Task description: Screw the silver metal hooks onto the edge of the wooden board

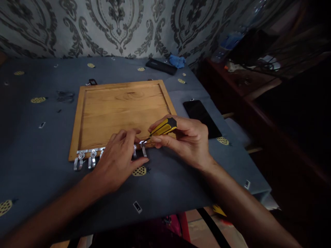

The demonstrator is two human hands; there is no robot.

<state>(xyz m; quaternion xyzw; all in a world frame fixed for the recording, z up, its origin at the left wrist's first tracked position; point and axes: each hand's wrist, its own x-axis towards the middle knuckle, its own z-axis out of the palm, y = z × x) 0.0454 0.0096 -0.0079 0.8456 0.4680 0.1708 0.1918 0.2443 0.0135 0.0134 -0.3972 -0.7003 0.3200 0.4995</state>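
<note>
A wooden board [121, 110] with a raised rim lies on the blue cloth-covered table [38, 144]. Along its near edge hang several metal hooks [85, 159]. My right hand [186, 141] is closed around a yellow-and-black screwdriver [162, 129], whose tip points down-left at a hook [143, 148] on the board's near edge. My left hand [119, 160] rests over the hooks in the middle of that edge, with its fingers curled onto the hook next to the screwdriver tip.
A black phone [203, 117] lies right of the board. A dark flat box [161, 66] and a blue cloth [177, 61] sit at the table's far edge by the patterned wall. A dark wooden shelf [258, 86] with clutter stands to the right.
</note>
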